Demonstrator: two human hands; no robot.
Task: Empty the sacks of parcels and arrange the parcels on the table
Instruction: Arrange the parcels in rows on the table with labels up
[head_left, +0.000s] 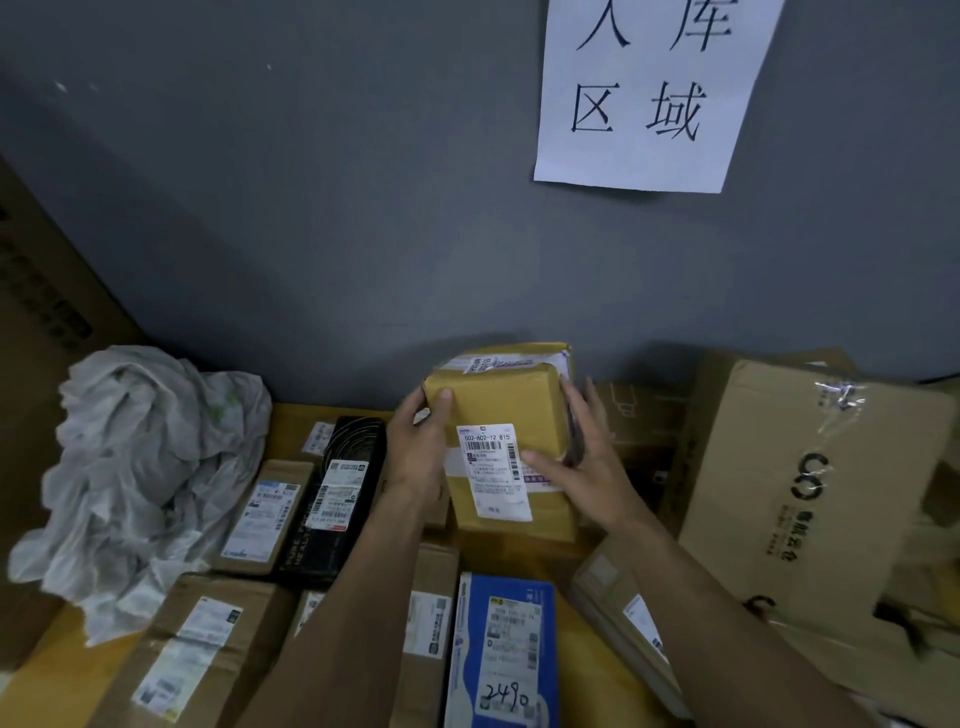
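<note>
Dim grey wall (311, 208) bears a white paper sign (649, 93); tabletop (291, 421) perhaps yellow wood.

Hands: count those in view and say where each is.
2: the left hand grips the yellow parcel at its left edge; the right hand presses on its right side.

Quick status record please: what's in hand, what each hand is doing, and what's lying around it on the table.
held item: brown box with a white label, close to the grey wall
left hand: grips the box's left edge, thumb on top
right hand: fingers straight against its right side
left of it: black parcel, crumpled grey sack
front: blue parcel marked 2490
right: large carton
</note>
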